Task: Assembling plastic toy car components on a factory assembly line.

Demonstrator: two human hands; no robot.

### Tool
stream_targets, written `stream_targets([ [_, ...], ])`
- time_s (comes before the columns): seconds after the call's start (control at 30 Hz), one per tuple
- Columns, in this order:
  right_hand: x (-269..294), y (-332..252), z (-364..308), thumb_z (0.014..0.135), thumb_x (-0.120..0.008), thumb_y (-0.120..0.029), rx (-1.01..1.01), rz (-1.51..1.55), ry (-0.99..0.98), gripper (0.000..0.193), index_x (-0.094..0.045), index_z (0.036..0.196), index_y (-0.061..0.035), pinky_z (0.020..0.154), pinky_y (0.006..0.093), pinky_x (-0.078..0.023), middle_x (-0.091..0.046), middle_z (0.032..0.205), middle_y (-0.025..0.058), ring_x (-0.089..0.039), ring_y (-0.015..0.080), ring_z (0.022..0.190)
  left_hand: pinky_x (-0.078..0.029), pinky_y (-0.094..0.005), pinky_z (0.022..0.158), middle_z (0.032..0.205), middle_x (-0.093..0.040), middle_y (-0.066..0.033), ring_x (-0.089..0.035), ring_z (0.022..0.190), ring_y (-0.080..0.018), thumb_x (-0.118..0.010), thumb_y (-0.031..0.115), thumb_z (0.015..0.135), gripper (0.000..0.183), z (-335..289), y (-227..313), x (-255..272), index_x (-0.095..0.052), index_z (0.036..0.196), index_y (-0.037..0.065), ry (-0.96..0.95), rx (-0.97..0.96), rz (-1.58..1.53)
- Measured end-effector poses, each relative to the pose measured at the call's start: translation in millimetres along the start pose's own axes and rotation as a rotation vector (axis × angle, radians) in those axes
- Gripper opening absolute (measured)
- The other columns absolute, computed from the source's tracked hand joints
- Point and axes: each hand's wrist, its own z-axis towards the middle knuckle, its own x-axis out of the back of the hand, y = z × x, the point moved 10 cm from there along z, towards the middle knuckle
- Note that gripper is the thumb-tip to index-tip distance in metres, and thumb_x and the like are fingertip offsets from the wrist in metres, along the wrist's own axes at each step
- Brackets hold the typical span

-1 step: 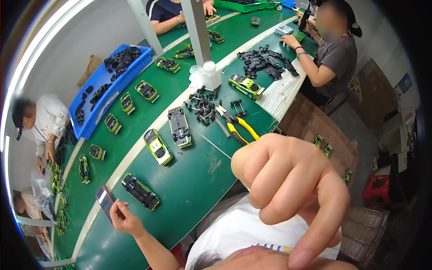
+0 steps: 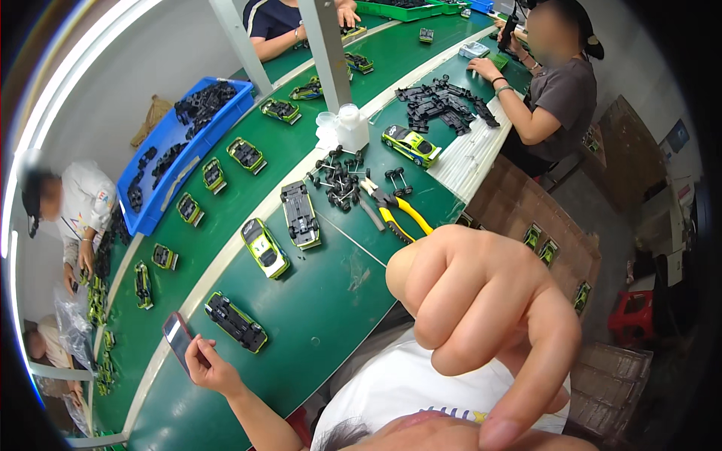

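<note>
At the lower left, my left hand (image 2: 209,364) grips a dark, red-edged phone (image 2: 177,338) by its near end, above the green table. Just right of the phone lies an upturned toy car (image 2: 236,322), black underside showing. My right hand (image 2: 481,301) is raised close in front of me, large in view. Its fingers are curled into a fist, one digit points downward, and no object shows in it. Beyond that fist are yellow-and-black pliers (image 2: 397,210). A green-yellow toy car (image 2: 265,248) stands upright mid-table, with another upturned car (image 2: 301,215) beside it.
Wheel axles (image 2: 340,177) lie heaped beside a white plastic bottle (image 2: 350,129). Black chassis parts (image 2: 444,104) are piled farther back. Several toy cars line the green belt, next to a blue bin (image 2: 177,161). A grey post (image 2: 328,52) rises there. Other people sit around.
</note>
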Motion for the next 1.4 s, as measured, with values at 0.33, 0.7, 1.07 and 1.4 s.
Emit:
stream_targets([
  [0.33, 17.8, -21.0, -20.7, 0.099, -0.044, -0.032, 0.088, -0.016, 0.442, 0.034, -0.063, 0.092, -0.0049, 0.036, 0.0205, -0.018, -0.051, 0.051, 0.0053, -0.038, 0.0078, 0.037, -0.042, -0.0202, 0.060, 0.071, -0.059, -0.0022, -0.053, 0.065, -0.0073, -0.054, 0.006, 0.093, 0.012, 5.6, -13.1, 1.2, -0.062, 0.094, -0.001, 0.027, 0.045, 0.025],
  [0.7, 6.2, -27.3, -9.6, 0.096, -0.044, -0.048, 0.130, 0.033, 0.046, 0.049, -0.064, 0.106, -0.0044, 0.034, 0.0199, -0.022, -0.051, 0.060, 0.0032, -0.037, 0.0059, 0.038, -0.042, -0.0197, 0.059, 0.072, -0.059, -0.0023, -0.053, 0.065, -0.0071, -0.054, 0.007, 0.093, 0.011, 4.4, -20.3, 1.0, -0.062, 0.094, -0.001, 0.028, 0.078, 0.037],
  [1.07, 17.2, -34.0, -11.5, 0.092, -0.056, -0.039, 0.161, 0.086, 0.038, 0.037, -0.065, 0.104, -0.0051, 0.035, 0.0200, -0.025, -0.050, 0.059, 0.0028, -0.039, 0.0082, 0.040, -0.042, -0.0196, 0.058, 0.072, -0.059, -0.0018, -0.053, 0.065, -0.0066, -0.055, 0.008, 0.093, 0.011, 3.5, -24.5, -0.6, -0.062, 0.094, -0.001, 0.007, 0.089, 0.029],
  [1.4, 27.3, -37.9, -40.5, 0.090, -0.046, -0.059, 0.324, 0.007, 0.504, 0.065, -0.068, 0.088, 0.0013, 0.035, 0.0214, -0.022, -0.049, 0.061, 0.0029, -0.041, 0.0103, 0.042, -0.042, -0.0196, 0.058, 0.072, -0.059, -0.0016, -0.052, 0.064, -0.0063, -0.055, 0.008, 0.093, 0.011, 2.1, -27.7, 0.2, -0.062, 0.093, 0.000, 0.006, 0.104, 0.014],
])
